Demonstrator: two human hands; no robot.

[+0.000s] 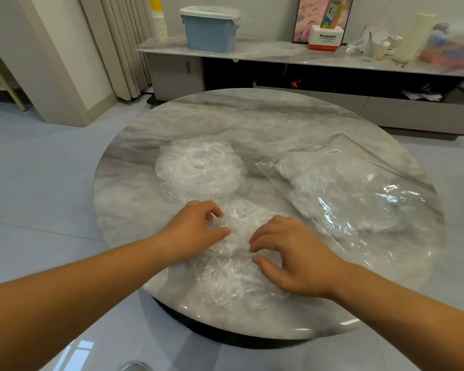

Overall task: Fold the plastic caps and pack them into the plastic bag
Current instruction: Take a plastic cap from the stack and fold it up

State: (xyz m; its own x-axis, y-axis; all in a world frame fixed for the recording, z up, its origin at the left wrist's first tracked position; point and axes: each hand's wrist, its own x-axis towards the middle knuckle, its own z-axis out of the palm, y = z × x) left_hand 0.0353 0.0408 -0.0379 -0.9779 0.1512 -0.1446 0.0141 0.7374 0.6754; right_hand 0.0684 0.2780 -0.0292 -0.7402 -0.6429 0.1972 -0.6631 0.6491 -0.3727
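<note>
the cap (239, 228) being folded lies on the near middle of the round marble counter (252, 116), bunched between the two hands. the left hand (196, 231) has its grip closed on the cap's left side, crinkled film pinched between thumb and curled fingers. the right hand (292, 258) curls onto the right side, its grip nipping the film at the fingertips. more crinkled film spreads toward the near edge (same cap or another, i cannot tell). beyond the left hand sits a pile of caps (198, 170), unfolded. the plastic bag (359, 188), already holding some caps, lies to the right and a little farther off, its long left edge running diagonally just beside the right hand, so that hand is the nearer for packing. the bag's small white label (332, 152) is too blurred to read. on the shelf behind, a white box (324, 38) reads "panasonic".
</note>
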